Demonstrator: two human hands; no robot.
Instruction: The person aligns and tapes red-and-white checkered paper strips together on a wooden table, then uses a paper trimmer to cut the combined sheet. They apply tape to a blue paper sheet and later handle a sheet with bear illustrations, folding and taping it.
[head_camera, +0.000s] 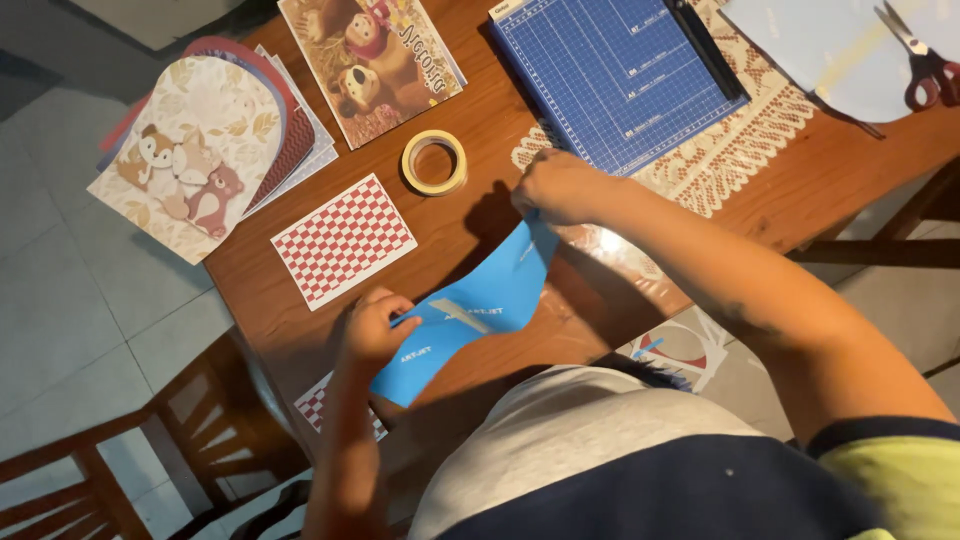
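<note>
- Your left hand (375, 330) pinches the near, lower edge of the blue sheet (470, 315), fingers curled over it and pressed together on the paper.
- Your right hand (560, 187) grips the sheet's far tip, at about 1 o'clock from the left hand; the fingers are closed on that corner (the pads themselves are hidden under the knuckles).
- The blue sheet hangs between both hands above the wooden table (470, 215), bowed and slightly creased in the middle, with a strip of pale tape stuck across it.
- It looks thin, light and floppy: I judge it will sag, buckle or tear if you pull hard, so hold it at opposite edges, as you do.
- A roll of tape (434, 162) lies at 11 o'clock from the sheet, well apart from it.
- A red checkered card (343, 240) lies at 10 o'clock, near your left hand.
- A blue cutting mat (610, 75) sits just beyond your right hand, at 12 o'clock.
</note>
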